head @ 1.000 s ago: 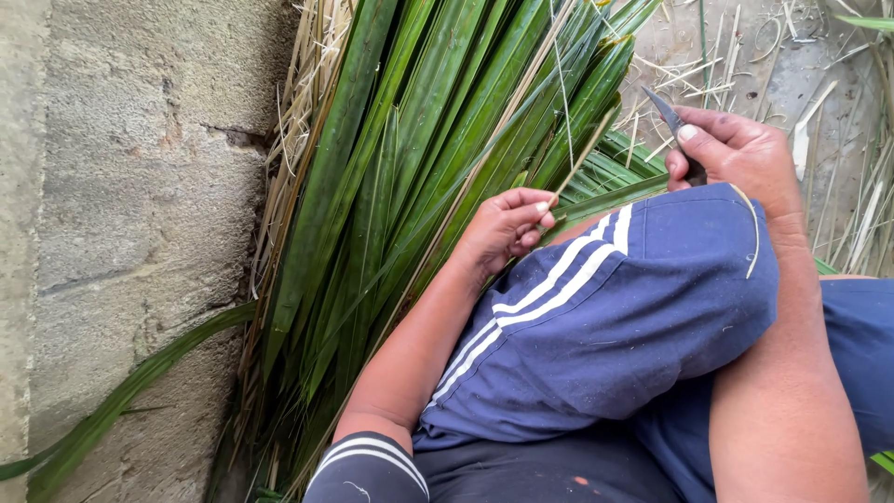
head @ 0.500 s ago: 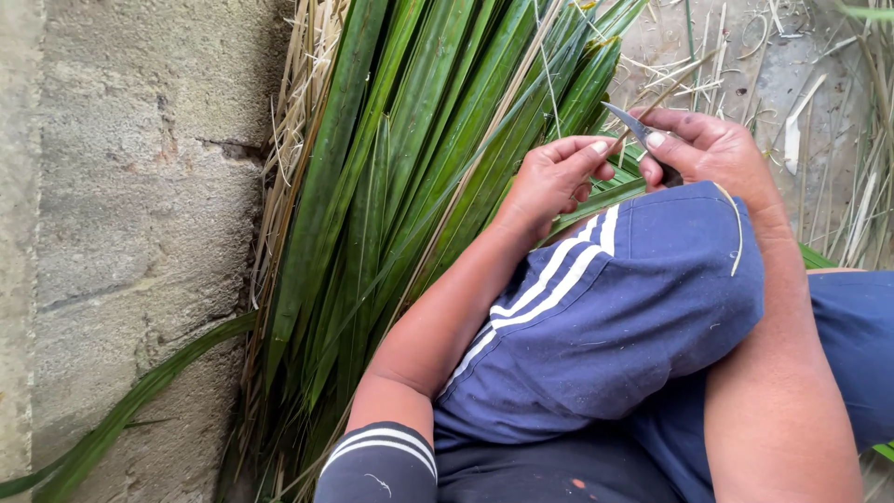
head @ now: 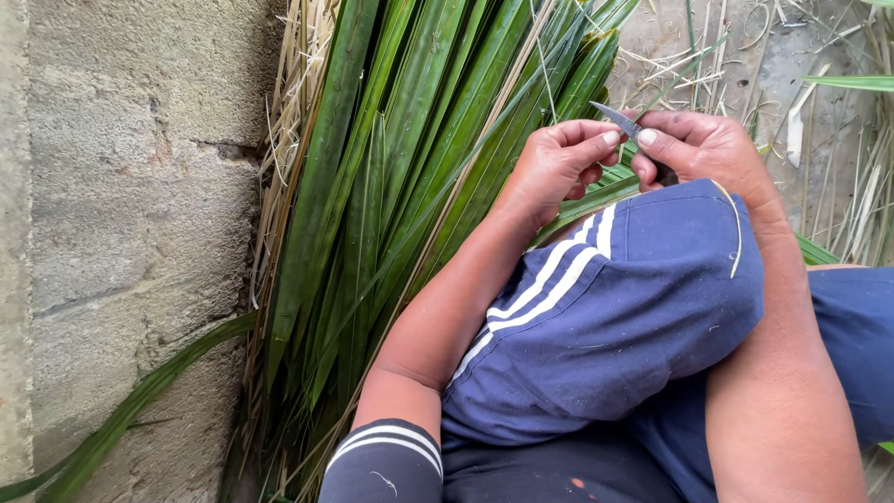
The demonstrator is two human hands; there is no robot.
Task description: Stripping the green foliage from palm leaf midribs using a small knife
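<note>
- Right hand [head: 712, 149] clenched on small knife [head: 616, 117], blade pointing left toward left hand [head: 557, 166].
- Left hand pinches thin leaf strip [head: 610, 194], just beside blade, above blue-shorted knee [head: 643, 279].
- Green palm leaves [head: 419, 158] lean along wall [head: 130, 233], left hand nearer.

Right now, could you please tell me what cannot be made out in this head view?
- Knife handle: hidden inside the right hand.
- What the left hand pinches: covered by its fingers.
- Palm leaves: cut off by the top edge.
</note>
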